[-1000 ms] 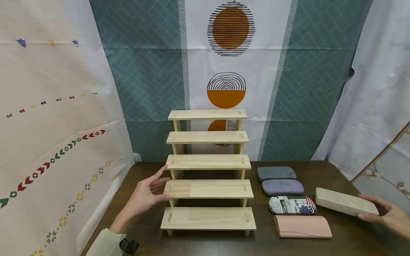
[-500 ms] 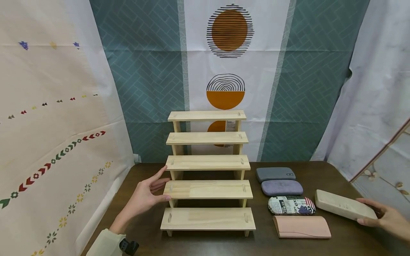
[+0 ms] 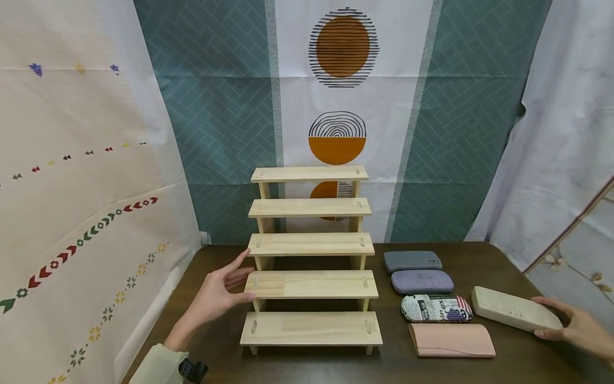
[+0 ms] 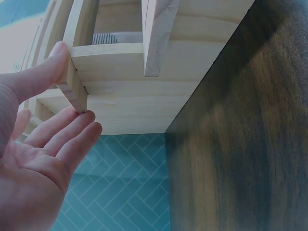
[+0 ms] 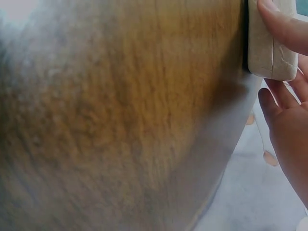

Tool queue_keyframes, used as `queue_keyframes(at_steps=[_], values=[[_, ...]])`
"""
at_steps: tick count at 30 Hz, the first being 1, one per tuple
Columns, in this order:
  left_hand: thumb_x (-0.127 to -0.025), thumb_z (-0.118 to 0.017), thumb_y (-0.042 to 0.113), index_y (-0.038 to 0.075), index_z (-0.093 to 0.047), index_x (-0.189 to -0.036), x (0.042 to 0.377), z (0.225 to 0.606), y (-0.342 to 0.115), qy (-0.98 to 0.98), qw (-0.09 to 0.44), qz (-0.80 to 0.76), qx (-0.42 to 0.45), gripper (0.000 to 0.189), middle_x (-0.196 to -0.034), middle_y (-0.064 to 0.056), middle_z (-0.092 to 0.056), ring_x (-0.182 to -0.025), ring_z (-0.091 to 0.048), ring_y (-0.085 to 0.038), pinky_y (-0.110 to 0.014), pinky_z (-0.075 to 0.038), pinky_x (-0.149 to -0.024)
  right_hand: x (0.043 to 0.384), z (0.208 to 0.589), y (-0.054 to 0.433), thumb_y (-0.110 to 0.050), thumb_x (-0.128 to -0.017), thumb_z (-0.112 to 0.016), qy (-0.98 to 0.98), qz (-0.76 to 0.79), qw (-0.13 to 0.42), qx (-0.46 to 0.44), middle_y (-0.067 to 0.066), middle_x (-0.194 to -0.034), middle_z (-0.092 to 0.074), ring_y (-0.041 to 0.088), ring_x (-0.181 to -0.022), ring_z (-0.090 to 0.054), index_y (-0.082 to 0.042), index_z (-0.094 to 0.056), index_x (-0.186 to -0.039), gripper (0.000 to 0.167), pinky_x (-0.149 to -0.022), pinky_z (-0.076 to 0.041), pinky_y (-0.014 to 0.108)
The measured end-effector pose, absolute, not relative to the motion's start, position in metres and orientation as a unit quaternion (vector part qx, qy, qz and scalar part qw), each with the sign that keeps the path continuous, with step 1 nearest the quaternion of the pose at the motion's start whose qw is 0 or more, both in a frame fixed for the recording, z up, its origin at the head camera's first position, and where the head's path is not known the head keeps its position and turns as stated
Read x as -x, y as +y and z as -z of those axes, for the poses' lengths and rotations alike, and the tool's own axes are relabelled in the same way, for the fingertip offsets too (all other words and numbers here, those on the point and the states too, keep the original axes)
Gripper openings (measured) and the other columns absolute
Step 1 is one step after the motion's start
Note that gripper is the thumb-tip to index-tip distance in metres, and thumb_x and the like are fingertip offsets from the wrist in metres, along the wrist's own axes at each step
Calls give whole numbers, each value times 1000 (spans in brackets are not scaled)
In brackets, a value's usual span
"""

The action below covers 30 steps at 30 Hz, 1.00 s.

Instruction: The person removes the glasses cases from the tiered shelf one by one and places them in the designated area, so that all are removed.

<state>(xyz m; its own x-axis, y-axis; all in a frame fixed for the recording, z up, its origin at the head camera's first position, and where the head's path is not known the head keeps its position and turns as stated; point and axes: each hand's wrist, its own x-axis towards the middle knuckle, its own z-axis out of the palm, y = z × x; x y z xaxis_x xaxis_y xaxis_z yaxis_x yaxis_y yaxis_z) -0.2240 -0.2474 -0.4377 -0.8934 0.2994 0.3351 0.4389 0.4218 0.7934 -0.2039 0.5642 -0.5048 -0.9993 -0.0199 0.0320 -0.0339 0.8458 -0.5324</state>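
A pale wooden stepped display shelf (image 3: pixel 312 284) stands mid-table. My left hand (image 3: pixel 216 295) pinches the left end of one of its lower boards; in the left wrist view, the thumb lies on one side of the board end (image 4: pixel 72 89) and the fingertips touch the other. On the right, my right hand (image 3: pixel 578 326) grips the near end of a beige glasses case (image 3: pixel 515 308), thumb and fingers on opposite sides. That case lies slanted at table level, its far end close to a newspaper-print case (image 3: pixel 435 308). The right wrist view shows only its end (image 5: pixel 272 60).
Left of the beige case are a grey-blue glasses case (image 3: pixel 411 260), a purple case (image 3: pixel 422 281) and a pink flap case (image 3: pixel 452 340), in a column with the printed one. Patterned cloths (image 3: pixel 216 133) hang behind and beside the dark wooden table (image 3: pixel 297 368).
The beige case's near end has shifted slightly left with my right hand and sits a little lower. My left hand stays at the shelf. The head view tilts slightly.
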Motion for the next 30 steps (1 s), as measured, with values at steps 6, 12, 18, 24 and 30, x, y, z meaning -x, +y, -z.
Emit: queue_keyframes(at_steps=[6,12,18,24,30], values=[[-79,-94,10,22,-37,-166,225,440,-248,-842,67,491,214,105,-137,-22,-66,-127,-64,-36,-51,-55,-100,207,505,565,-30,-80,-94,-962,-271,5,-17,47,-140,-47,-12,-97,-47,12,-49,-145,90,-71,-46,19],[-79,-94,11,21,-37,-166,226,440,-246,-843,69,488,215,105,-137,-21,-67,-127,-64,-36,-49,-56,-100,207,505,567,-29,-78,-95,-963,-267,13,-22,47,-139,-48,-21,-94,-38,14,-49,-143,90,-68,-42,15],[-79,-94,10,21,-37,-166,226,438,-243,-843,70,486,221,105,-137,-22,-66,-126,-65,-37,-54,-55,-99,204,505,569,-30,-79,-95,-964,-264,12,-23,47,-137,-50,-15,-94,-44,13,-51,-142,88,-67,-43,15],[-78,-95,11,20,-37,-166,226,438,-243,-844,75,483,222,105,-137,-23,-66,-126,-65,-36,-53,-55,-99,204,498,568,-28,-85,-91,-962,-271,12,-26,52,-143,-38,57,-116,-54,7,-51,-145,80,-85,-54,56],[-79,-95,15,21,-38,-166,227,435,-246,-850,81,470,226,104,-137,-20,-67,-127,-65,-36,-51,-56,-99,202,478,542,-26,-90,-86,-957,-279,60,-57,53,-143,-36,75,-123,-34,5,-44,-150,79,-96,-29,87]])
